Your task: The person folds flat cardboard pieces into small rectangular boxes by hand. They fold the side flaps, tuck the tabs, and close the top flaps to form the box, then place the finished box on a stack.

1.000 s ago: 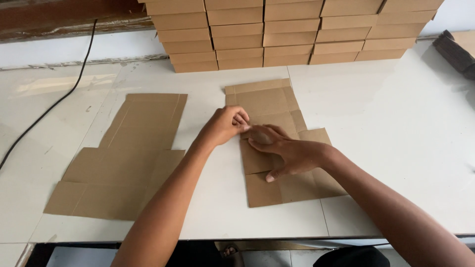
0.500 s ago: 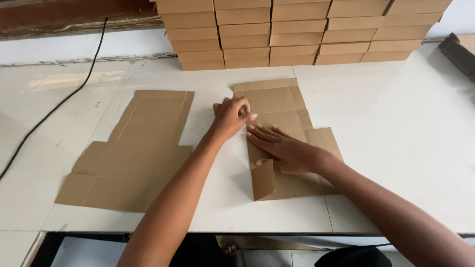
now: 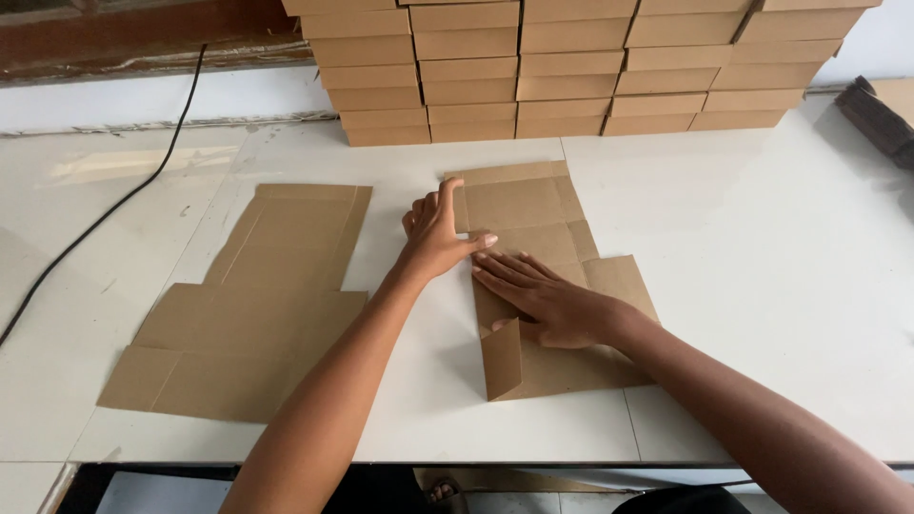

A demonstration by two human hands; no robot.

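Here the work in hand looks like the folding of a flat brown cardboard box blank (image 3: pixel 543 276), which lies on the white counter (image 3: pixel 762 266) a little right of centre, its far end pointing toward the stacked rows of brown cardboard boxes (image 3: pixel 571 67) along the far edge. The step appears to be creasing the left side flaps: the near-left flap (image 3: pixel 502 357) already stands up off the counter, tilted inward, while the flap farther along that same left edge is under the left hand.

The left hand (image 3: pixel 436 236) rests at the blank's left edge, fingers curled loosely and the thumb stretched out to the right across the cardboard; its grip is not closed on anything, it only presses and nudges the edge. The right hand (image 3: pixel 547 300) lies flat and spread on the middle panel, palm down, fingers pointing left toward the crease, holding the sheet still; its grip is fully open and pinches nothing.

By my judgement the next move calls for steady downward pressure from the right palm while the left fingers get under the flap and lift it along the score line.

A second flat brown cardboard blank (image 3: pixel 243 305) lies to the left, untouched, well apart from both hands. A black cable (image 3: pixel 114 205) runs over the far-left counter
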